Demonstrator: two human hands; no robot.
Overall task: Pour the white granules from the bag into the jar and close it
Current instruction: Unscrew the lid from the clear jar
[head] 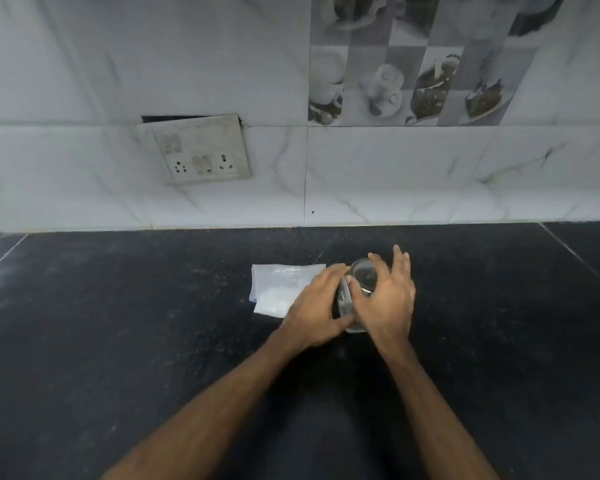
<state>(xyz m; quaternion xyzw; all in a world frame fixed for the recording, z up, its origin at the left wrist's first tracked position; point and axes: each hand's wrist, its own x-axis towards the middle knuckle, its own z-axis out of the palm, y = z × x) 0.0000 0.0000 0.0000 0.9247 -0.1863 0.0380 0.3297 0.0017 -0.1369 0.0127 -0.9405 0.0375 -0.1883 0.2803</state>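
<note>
Left grip [314, 306] wraps the jar [363, 274], steadying it on the table [153, 323]; right grip [383, 299] curls over its top, likely to open it. Just left, the bag [284, 278] of granules [271, 296] lies flat, waiting.

A home kitchen: dark stone counter [118, 323], tiled wall [395, 168], socket plate [198, 150].

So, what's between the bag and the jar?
The left hand, covering the bag's right edge and gripping the jar, per the head view.
</note>
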